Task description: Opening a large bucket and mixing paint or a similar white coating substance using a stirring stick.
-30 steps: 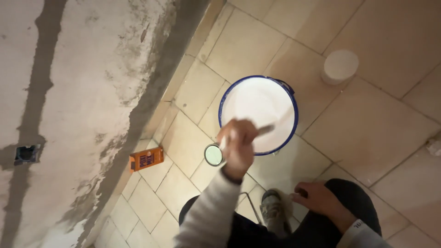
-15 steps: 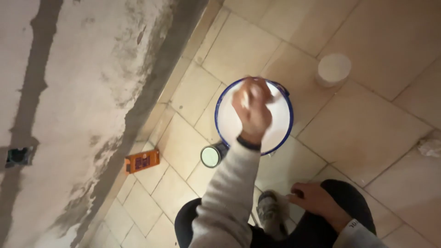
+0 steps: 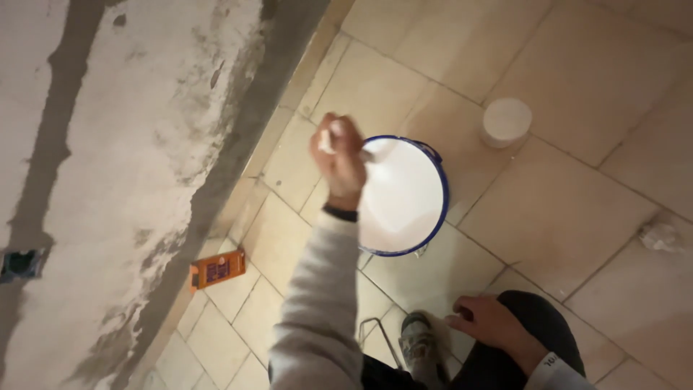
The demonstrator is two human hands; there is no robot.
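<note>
Wall: on the left I see a rough plaster wall point(image 3: 108, 144), grey and white in patches, with a dark vertical stripe and a small dark opening point(image 3: 18, 263) at the left edge.
Floor: beige tiles point(image 3: 577, 209) with thin joints; small tiles run along the foot of the wall, bigger ones lie further right.
Orange box: a small orange box point(image 3: 217, 269) lies flat on the small tiles, just beside the wall.
Left hand: my left hand point(image 3: 339, 160) is raised over the left rim of the bucket and closed around a thin pale tool point(image 3: 326, 139). What kind of tool it is I cannot tell, because my fingers hide most of it. My grey sleeve point(image 3: 317, 303) covers the floor under it.
Bucket: a round bucket point(image 3: 442, 189) with a blue rim stands on the tiles, filled with white paint point(image 3: 401, 195). My hand and wrist cover its left side.
Metal frame: a thin metal piece point(image 3: 375, 332) shows near my shoe point(image 3: 419, 347); it is half hidden.
Right hand: my right hand point(image 3: 491, 325) rests on my dark knee point(image 3: 541, 318), fingers loosely bent, holding nothing.
Lid: a small round white lid or tub point(image 3: 506, 121) sits on the floor to the upper right of the bucket, apart from it. I cannot tell which it is.
Right edge: a crumpled pale lump point(image 3: 660, 235) lies there, blurred.
</note>
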